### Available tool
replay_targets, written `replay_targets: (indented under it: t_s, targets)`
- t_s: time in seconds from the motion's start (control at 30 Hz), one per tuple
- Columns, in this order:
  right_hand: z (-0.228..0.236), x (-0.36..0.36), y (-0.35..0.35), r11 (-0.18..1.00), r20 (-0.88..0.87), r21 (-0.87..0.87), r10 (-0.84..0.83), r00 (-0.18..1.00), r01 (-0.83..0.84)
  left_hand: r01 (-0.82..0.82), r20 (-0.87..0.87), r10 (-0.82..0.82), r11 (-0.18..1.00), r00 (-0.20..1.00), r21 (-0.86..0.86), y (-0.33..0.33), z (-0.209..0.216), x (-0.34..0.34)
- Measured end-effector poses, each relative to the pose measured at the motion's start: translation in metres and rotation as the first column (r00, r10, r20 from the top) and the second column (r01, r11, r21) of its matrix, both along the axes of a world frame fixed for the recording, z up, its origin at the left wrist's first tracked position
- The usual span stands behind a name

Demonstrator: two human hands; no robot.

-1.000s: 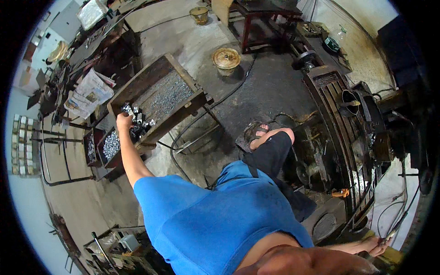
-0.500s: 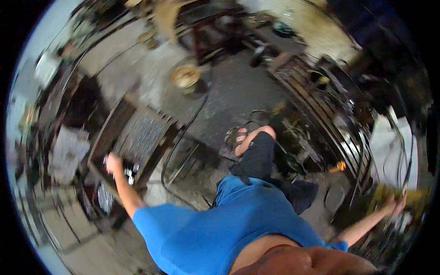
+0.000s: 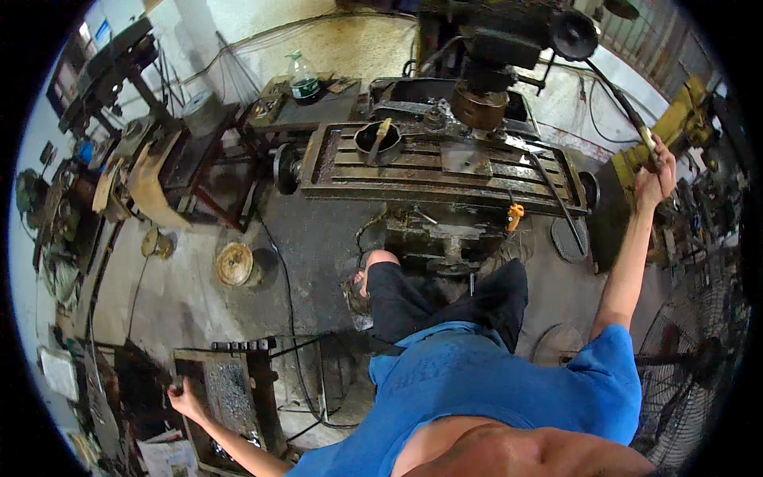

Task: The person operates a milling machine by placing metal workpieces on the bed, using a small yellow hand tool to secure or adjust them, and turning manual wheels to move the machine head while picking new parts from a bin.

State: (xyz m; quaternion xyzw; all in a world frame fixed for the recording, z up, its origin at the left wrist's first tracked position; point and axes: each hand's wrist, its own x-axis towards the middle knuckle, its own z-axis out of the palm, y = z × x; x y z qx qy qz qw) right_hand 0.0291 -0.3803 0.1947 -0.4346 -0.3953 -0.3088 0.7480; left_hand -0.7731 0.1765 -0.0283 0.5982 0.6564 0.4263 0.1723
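Observation:
My right hand is raised at the far right, its fingers wrapped round the pale lower end of a long dark rod. The rod slants up and left toward the milling machine's head. Low on the left, my left hand is closed with fingertips together, at the edge of a box of metal chips. A small dark thing shows at those fingertips, too small to name. In front of me stretches the machine's slotted table, bearing a dark bowl with a brush across it.
An orange hand control hangs at the table's front edge. A round tin stands on the floor, with a black cable running past it. A fan is close by my right side. Papers lie low on the left.
My view has swung to the right, bringing the milling machine to the middle. My right hand has gone from low at the side to high and forward. Earlier blur hides finer detail.

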Motion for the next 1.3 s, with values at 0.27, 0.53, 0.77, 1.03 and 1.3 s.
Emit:
replay_targets:
  t_s: [0.27, 0.53, 0.77, 1.03, 1.3]
  targets:
    - [0.025, -0.008, 0.011, 0.993, 0.087, -0.030, -0.114, 0.990, 0.117, 0.550, 0.622, -0.711, 0.679, 0.327, 0.487, 0.004, 0.131, 0.259]
    - [0.065, 0.000, 0.014, 0.986, 0.140, -0.142, -0.073, 0.987, 0.093, 0.601, 0.819, -0.573, 0.666, 0.035, 0.441, 0.024, 0.067, 0.419]
    - [0.124, 0.035, -0.021, 0.953, 0.151, -0.256, -0.125, 0.981, 0.161, 0.745, 0.874, -0.240, 0.641, 0.422, -0.184, 0.039, -0.027, 0.430]
    - [0.102, -0.011, 0.017, 0.966, 0.203, 0.045, -0.260, 0.944, 0.256, 0.771, 0.932, -0.047, 0.579, 0.358, -0.267, 0.046, -0.107, 0.370]
    - [-0.313, -0.044, 0.049, 0.356, -0.444, -0.888, -0.495, 0.746, -0.292, 0.745, 0.973, -0.134, 0.665, 0.186, -0.051, 0.052, -0.099, 0.335]
